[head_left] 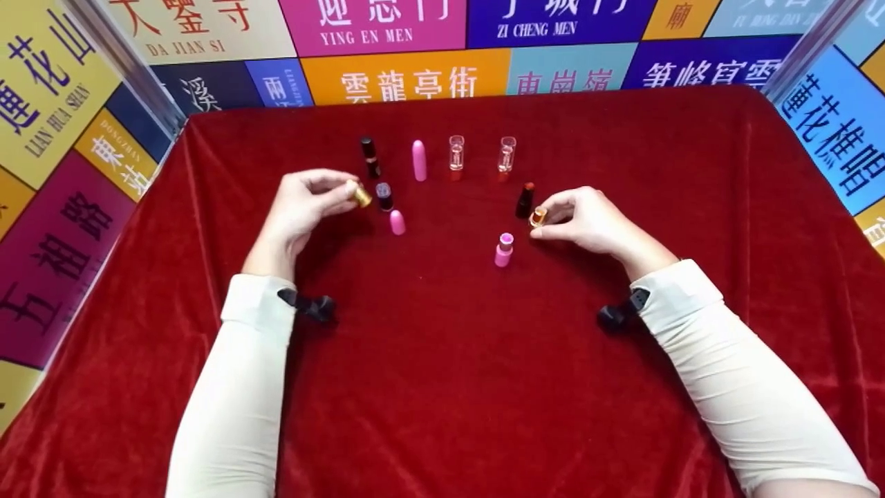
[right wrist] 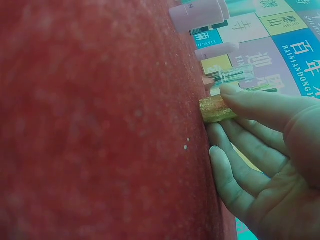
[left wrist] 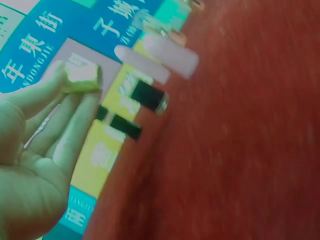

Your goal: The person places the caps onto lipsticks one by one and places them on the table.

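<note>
My left hand pinches a small gold lipstick cap between thumb and fingers, tilted and raised off the cloth in the left wrist view. A short gold lipstick tube is gripped by my right hand, its lower end at the cloth. Just beyond that hand stands a black lipstick with a red tip. Nearer to me is an uncapped pink lipstick. Beside the left hand stand a dark cap and a pink cap.
Along the back stand a black lipstick tube, a taller pink tube and two clear-topped tubes, one left and one right. A red velvet cloth covers the table. Panels with printed characters rise behind it.
</note>
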The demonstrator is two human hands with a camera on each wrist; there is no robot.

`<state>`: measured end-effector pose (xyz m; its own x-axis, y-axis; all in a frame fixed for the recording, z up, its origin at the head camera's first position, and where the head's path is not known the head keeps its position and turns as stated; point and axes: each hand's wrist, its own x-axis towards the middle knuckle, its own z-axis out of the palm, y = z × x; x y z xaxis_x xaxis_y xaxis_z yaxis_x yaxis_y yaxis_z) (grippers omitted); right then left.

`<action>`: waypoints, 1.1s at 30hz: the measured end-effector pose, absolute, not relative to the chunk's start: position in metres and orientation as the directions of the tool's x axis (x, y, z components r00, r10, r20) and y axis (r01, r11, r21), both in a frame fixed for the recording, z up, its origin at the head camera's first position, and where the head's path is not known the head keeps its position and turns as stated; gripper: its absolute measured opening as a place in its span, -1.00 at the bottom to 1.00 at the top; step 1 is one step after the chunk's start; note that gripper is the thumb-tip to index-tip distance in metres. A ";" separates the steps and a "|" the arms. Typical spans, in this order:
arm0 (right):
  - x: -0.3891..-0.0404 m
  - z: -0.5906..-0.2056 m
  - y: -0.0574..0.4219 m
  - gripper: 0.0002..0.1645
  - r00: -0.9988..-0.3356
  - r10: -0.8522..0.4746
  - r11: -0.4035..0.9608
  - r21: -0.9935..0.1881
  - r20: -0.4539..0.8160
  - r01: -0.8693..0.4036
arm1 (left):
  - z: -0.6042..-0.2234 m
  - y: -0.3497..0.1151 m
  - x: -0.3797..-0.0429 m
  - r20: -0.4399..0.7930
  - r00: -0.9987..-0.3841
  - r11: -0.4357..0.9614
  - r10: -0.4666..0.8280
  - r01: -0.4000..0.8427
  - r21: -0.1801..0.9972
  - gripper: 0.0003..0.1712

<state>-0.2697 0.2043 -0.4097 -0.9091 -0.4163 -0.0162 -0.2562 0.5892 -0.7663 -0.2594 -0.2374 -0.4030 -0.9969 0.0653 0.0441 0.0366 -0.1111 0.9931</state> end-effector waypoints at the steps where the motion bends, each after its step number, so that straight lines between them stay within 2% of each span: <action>1: -0.270 -0.409 0.204 -0.68 -0.909 -0.417 0.589 -0.766 -0.016 -0.257 | -0.400 -0.235 -0.259 0.058 -0.997 -0.145 0.058 0.049 0.988 -0.78; 17: -0.269 -0.410 0.204 -0.71 -0.902 -0.431 0.570 -0.778 -0.012 -0.262 | -0.344 -0.187 -0.233 0.318 -0.941 -0.270 -0.119 0.339 0.902 -0.88; 27: -0.270 -0.406 0.207 -0.68 -0.896 -0.444 0.556 -0.791 -0.023 -0.255 | -0.340 -0.176 -0.227 0.321 -0.944 -0.236 -0.082 0.331 0.914 -0.89; 33: -0.264 -0.377 0.215 -0.70 -0.900 -0.436 0.486 -0.848 -0.025 -0.212 | -0.338 -0.171 -0.225 0.328 -0.941 -0.226 -0.081 0.338 0.914 -0.89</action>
